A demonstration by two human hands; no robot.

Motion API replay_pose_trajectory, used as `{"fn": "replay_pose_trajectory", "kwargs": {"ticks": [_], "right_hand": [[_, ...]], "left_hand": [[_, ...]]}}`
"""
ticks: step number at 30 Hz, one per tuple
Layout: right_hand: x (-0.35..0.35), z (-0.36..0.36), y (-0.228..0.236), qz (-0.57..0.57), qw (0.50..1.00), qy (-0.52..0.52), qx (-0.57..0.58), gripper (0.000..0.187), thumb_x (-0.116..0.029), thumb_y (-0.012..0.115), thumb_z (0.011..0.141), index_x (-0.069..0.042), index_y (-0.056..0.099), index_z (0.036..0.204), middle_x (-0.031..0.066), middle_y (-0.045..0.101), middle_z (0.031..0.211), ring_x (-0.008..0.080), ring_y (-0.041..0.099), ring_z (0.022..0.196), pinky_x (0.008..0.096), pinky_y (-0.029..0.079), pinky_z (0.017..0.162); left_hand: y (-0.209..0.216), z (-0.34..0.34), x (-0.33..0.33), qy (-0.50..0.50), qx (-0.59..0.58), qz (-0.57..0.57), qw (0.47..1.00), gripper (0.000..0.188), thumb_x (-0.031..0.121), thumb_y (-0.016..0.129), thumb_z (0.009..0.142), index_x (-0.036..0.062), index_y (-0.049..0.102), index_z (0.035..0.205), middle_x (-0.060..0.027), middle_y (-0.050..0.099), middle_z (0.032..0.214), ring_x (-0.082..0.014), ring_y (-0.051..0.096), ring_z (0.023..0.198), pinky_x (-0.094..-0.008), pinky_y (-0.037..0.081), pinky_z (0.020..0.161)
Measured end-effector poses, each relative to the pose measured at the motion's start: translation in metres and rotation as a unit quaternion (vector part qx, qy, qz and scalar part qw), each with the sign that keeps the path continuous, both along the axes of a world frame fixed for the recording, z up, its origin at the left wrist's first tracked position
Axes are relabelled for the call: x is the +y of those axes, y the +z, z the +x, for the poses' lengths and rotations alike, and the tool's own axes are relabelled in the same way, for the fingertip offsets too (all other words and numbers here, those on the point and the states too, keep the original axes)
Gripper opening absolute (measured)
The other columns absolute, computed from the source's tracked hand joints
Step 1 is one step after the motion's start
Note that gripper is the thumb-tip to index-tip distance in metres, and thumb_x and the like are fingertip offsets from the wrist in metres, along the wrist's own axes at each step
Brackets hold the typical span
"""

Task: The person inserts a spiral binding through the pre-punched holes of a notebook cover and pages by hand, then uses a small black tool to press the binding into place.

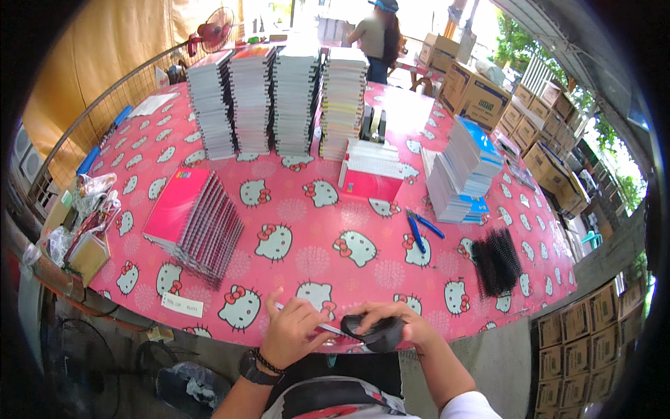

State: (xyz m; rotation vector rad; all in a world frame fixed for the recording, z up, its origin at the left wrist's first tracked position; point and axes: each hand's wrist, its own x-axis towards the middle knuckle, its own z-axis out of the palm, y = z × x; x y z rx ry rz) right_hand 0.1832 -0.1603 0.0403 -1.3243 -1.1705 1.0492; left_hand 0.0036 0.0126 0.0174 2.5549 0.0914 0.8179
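Observation:
At the table's near edge, my left hand [296,332] is closed around a thin pale stick-like thing whose end reaches the black object. My right hand [398,322] grips that smooth, rounded black object [377,335] from above and the side; its exact kind I cannot make out. Further off to the right lie cutting pliers [420,230] with blue handles, apart from both hands. A bundle of black spiral binding coils [497,262] rests near the right edge. To the left stands a leaning stack of pink spiral-bound notebooks [192,220].
Tall stacks of bound books [293,105] line the far side. Pink-covered booklets [370,174], a tape dispenser [374,126] and blue-covered books [457,174] stand right of centre. A paper label [183,305] lies front left. Cartons [481,101] and another person [380,42] are beyond.

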Motion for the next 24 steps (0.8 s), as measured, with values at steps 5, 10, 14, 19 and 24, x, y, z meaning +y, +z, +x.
{"fn": "replay_pose_trajectory", "kwargs": {"ticks": [5, 10, 14, 19, 24], "right_hand": [[0.008, 0.006, -0.012, -0.025, 0.998, -0.052, 0.002, 0.067, -0.059, 0.064, 0.07, -0.001, 0.065, 0.104, 0.0114, 0.061, 0.109, 0.0234, 0.055, 0.106, 0.037, 0.039, 0.093], [0.023, 0.002, -0.006, -0.056, 0.985, -0.06, -0.149, 0.057, -0.051, 0.068, 0.071, -0.001, 0.066, 0.099, 0.0152, 0.061, 0.109, 0.0258, 0.055, 0.107, 0.0379, 0.04, 0.093], [0.025, -0.005, 0.001, 0.053, 0.983, 0.06, 0.163, 0.042, -0.036, 0.07, 0.072, -0.002, 0.067, 0.097, 0.0182, 0.06, 0.11, 0.0288, 0.053, 0.111, 0.0382, 0.04, 0.093], [0.038, 0.004, -0.003, -0.031, 0.993, -0.05, -0.107, 0.061, -0.052, 0.07, 0.067, -0.001, 0.066, 0.099, 0.0175, 0.06, 0.111, 0.0279, 0.054, 0.108, 0.0369, 0.04, 0.093], [0.044, -0.001, -0.006, -0.053, 0.991, -0.043, -0.114, 0.062, -0.052, 0.067, 0.068, 0.0, 0.066, 0.1, 0.0144, 0.06, 0.111, 0.0251, 0.054, 0.108, 0.0366, 0.039, 0.093]], "left_hand": [[-0.006, 0.001, 0.003, 0.002, -0.011, -0.001, 1.0, 0.034, 0.024, 0.08, 0.058, 0.0161, 0.061, 0.086, 0.003, 0.057, 0.079, -0.017, 0.057, 0.085, -0.0499, 0.024, 0.099], [-0.003, 0.001, -0.001, 0.017, -0.02, -0.057, 0.998, 0.052, 0.024, 0.08, 0.059, 0.0147, 0.057, 0.105, 0.0039, 0.061, 0.085, -0.0143, 0.058, 0.085, -0.0483, 0.024, 0.1], [-0.005, -0.003, -0.001, 0.019, -0.012, -0.077, 0.997, 0.068, 0.028, 0.083, 0.059, 0.0134, 0.052, 0.117, 0.0032, 0.062, 0.096, -0.014, 0.058, 0.091, -0.0479, 0.023, 0.1], [-0.01, -0.002, 0.001, 0.083, -0.124, -0.18, 0.972, 0.09, 0.027, 0.088, 0.054, 0.009, 0.042, 0.129, -0.0054, 0.055, 0.112, -0.0192, 0.049, 0.111, -0.0457, 0.026, 0.102], [-0.047, -0.004, 0.006, 0.03, -0.123, -0.469, 0.874, 0.08, 0.018, 0.089, 0.058, 0.0055, 0.039, 0.12, -0.0068, 0.052, 0.101, -0.0171, 0.052, 0.101, -0.0333, 0.042, 0.09]]}}
